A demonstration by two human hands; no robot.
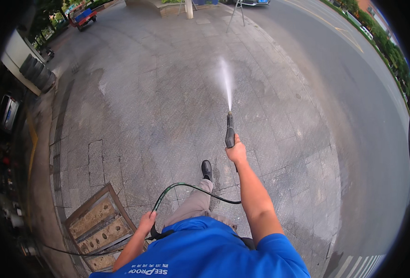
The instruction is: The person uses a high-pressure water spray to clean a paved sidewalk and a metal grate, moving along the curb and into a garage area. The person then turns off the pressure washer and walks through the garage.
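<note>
Outstretched ahead, the right hand (236, 150) is clenched around the grip of a black spray gun (230, 131), whose nozzle throws a white fan of water (225, 81) onto the grey paving (168, 116) beyond it. Lower and nearer the body, the left hand (147, 221) grasps the dark hose (186, 186), which loops across between both hands. Just beside the left hand lies a rusty metal grate (98, 227).
</note>
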